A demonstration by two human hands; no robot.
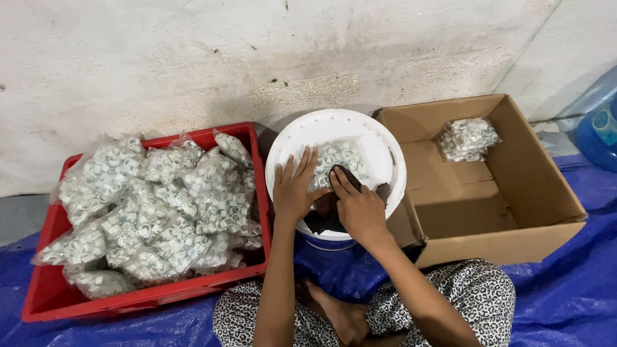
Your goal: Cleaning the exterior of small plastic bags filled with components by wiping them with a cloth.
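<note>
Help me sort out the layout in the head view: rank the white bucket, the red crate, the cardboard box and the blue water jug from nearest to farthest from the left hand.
From the left hand:
1. White bucket, directly under it.
2. Red crate, just left.
3. Cardboard box, right of bucket.
4. Blue water jug, far right.

One red plastic crate (50, 299) sits at the left, heaped with clear bags of small white rings (156, 209), too many and too overlapped to count exactly. One round white plastic bucket (383, 147) stands in the middle. One open brown cardboard box (528, 186) lies at the right, holding one clear bag of white rings (466, 139). One blue water jug (608, 129) shows at the far right. Two hands work at the bucket.
</note>
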